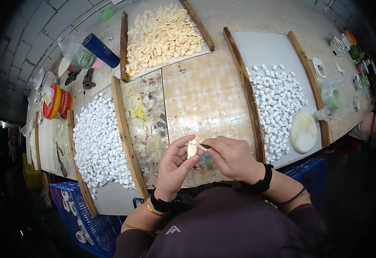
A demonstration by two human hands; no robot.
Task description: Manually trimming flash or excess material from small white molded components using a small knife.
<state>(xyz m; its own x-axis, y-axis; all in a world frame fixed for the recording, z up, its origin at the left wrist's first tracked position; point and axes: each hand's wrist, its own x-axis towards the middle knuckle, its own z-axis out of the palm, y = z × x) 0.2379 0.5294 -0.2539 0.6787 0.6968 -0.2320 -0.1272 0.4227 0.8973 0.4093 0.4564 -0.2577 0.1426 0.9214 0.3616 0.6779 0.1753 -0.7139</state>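
Between the thumb and fingers of my left hand is a small cream-coloured figure piece, held upright over the near edge of the table. My right hand is closed in a pinch on a small dark pointed tool. The tool's tip lies close beside the figure piece; whether they touch I cannot tell. Most of the tool is hidden in my fingers. Beyond my hands lies a pale, stained work board. Farther off, many similar cream pieces are heaped between wooden strips.
White small pieces are spread at left and right, bordered by raised wooden strips. A round pale disc lies at right. A blue cylinder and a red-yellow bucket stand at left. Blue crates sit below the table edge.
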